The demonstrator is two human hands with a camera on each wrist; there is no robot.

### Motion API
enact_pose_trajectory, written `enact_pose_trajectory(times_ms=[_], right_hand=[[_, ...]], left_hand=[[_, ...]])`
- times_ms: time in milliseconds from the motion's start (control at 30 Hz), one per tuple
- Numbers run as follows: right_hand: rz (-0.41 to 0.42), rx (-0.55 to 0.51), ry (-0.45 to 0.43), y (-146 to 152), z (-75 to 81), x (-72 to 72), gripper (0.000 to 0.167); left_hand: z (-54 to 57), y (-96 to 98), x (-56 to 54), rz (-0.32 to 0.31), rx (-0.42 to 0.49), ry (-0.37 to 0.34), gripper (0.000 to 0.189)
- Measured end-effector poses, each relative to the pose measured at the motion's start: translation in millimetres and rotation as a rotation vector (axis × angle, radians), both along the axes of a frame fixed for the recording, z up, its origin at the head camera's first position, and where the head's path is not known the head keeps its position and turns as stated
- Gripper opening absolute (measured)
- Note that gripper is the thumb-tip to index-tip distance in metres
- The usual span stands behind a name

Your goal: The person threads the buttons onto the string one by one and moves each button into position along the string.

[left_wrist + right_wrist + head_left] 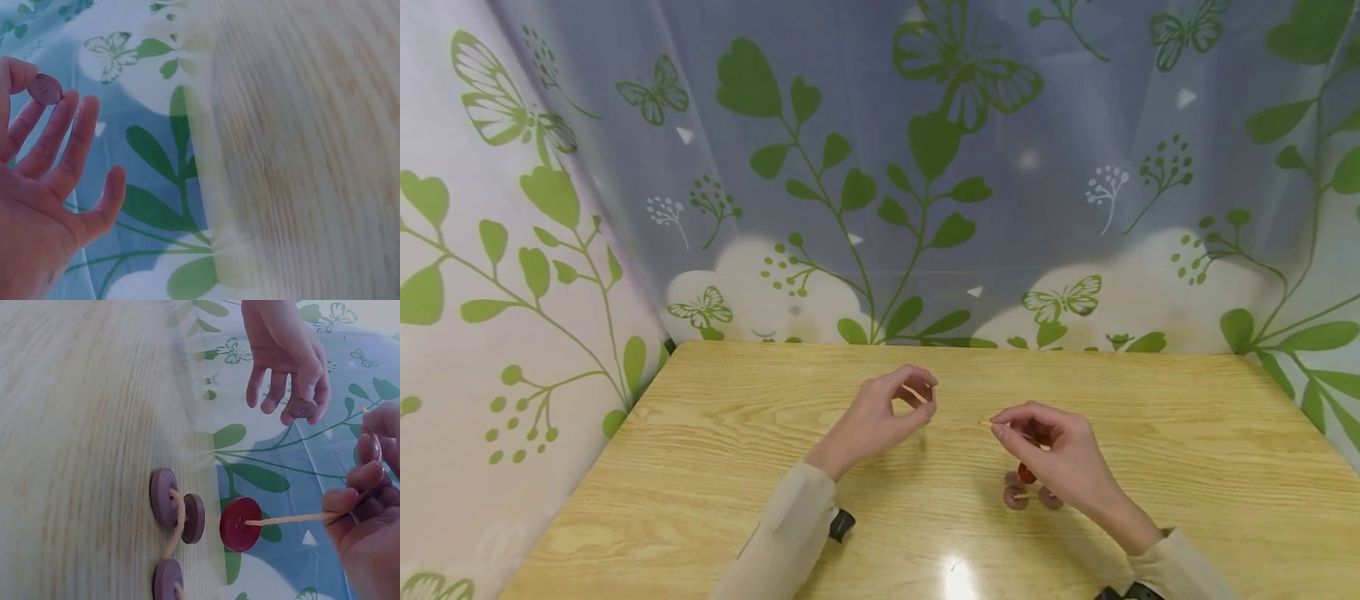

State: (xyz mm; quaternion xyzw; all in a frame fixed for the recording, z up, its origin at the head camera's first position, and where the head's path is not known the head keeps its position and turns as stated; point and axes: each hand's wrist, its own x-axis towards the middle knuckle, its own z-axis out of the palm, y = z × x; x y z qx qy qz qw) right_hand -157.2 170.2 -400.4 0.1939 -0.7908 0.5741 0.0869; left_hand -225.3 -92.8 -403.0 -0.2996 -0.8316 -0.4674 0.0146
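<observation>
My left hand [880, 412] pinches a round mauve button [45, 89] between thumb and fingertips, raised above the table; small holes show in its face. To its right, my right hand [1060, 454] holds a pale orange string [290, 519], whose tip sticks out past the fingers toward the left hand. A gap separates the string tip from the mauve button. Below the right hand, a red button [240, 524] hangs threaded on the string. Lower down on the same string, mauve buttons [164, 497] lie on or near the tabletop.
The wood-grain table [715, 467] spreads under both hands. Behind it hangs a blue-grey and white cloth [865, 208] printed with green leaves and butterflies, and another patterned cloth borders the left side. A black wrist device [842, 525] shows at the left sleeve.
</observation>
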Motion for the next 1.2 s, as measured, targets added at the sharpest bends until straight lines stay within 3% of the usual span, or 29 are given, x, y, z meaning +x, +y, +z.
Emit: enact_pose_trajectory(times_ms=[367, 1200], right_hand=[[-0.006, 0.02, 0.059, -3.3, 4.9, -2.5, 0.009], [0.038, 0.05, 0.117, -10.8, 9.2, -1.7, 0.013]], left_hand=[[5.8, 3.3, 20.3, -0.02, 0.062, 0.033, 0.025], [9.8, 11.3, 43.9, -0.079, 0.108, 0.011, 0.023]])
